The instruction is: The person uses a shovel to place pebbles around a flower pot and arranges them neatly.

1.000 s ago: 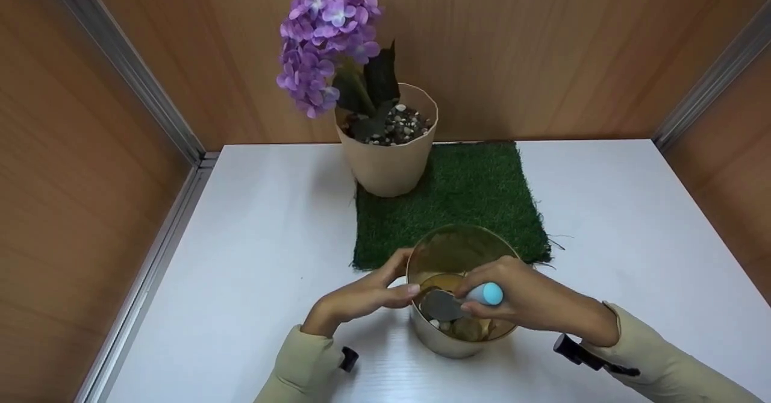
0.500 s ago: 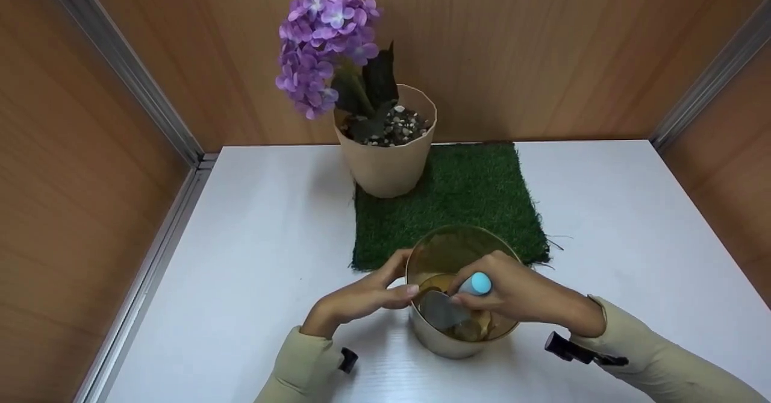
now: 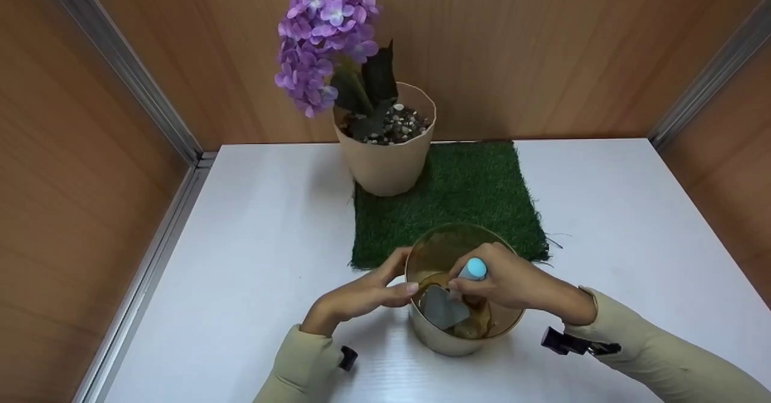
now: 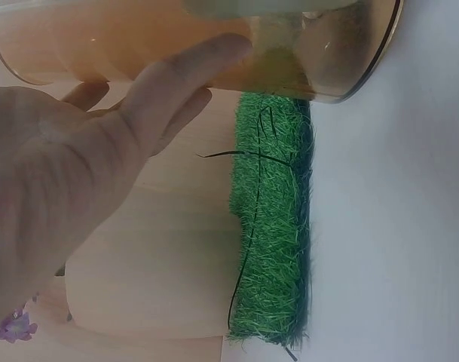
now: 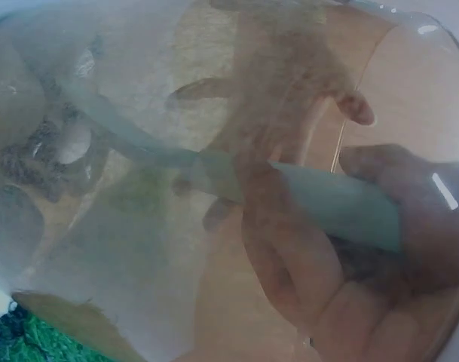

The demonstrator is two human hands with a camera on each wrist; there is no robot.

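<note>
A clear amber container (image 3: 449, 344) stands upright on the table. Against its left side rests my left hand (image 3: 352, 303), thumb at the near rim and fingers farther back. The left wrist view shows those fingers fairly straight on the amber wall (image 4: 131, 34). My right hand (image 3: 509, 279) reaches inside, gripping a small trowel by its light blue handle (image 3: 474, 269). The grey blade (image 3: 444, 308) points down in the container and hides part of the bottom. Through the wall, the right wrist view shows the pale handle (image 5: 350, 207) between curled fingers, and blurred dark and pale lumps.
Behind the container lies a green artificial-grass mat (image 3: 482, 192). A beige pot (image 3: 385, 168) with a purple hydrangea (image 3: 325, 35) and pebbly dark soil (image 3: 403, 123) stands on its back left. Wood-grain panels (image 3: 542, 47) enclose the white table (image 3: 271, 228).
My right hand has moved left and slightly away from me inside the container. The trowel's handle has become steeper, and more of its blade shows. My left hand has stayed in place.
</note>
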